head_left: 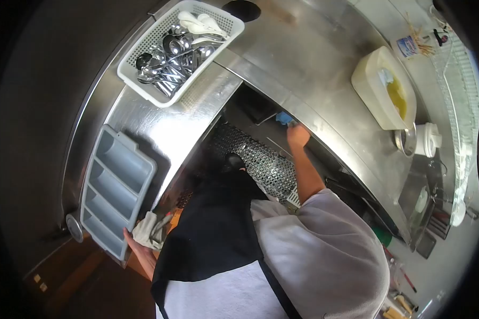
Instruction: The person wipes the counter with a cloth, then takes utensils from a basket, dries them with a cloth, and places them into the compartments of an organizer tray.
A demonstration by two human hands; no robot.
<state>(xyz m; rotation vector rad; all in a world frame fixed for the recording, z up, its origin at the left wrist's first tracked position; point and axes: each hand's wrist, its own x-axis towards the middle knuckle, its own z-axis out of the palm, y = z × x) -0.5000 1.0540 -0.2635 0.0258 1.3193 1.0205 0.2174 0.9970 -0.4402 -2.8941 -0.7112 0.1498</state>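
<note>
My left hand (140,254) is at the near end of a grey cutlery tray (136,211), with its fingers closed on the rim. The tray has several long compartments and lies on the left counter. Beside that hand hangs a crumpled pale cloth (151,232). My right hand (298,136) reaches down below the edge of the right-hand counter and is closed. A crumpled blue cloth (285,118) sticks out past its fingers. The grip itself is partly hidden.
A white perforated basket (123,68) full of spoons and ladles stands on the steel counter (167,125). To the right are a cream tub (368,87) with yellow liquid, a metal bowl (405,139) and a white container (427,139). Below lies a dark studded floor mat (258,157).
</note>
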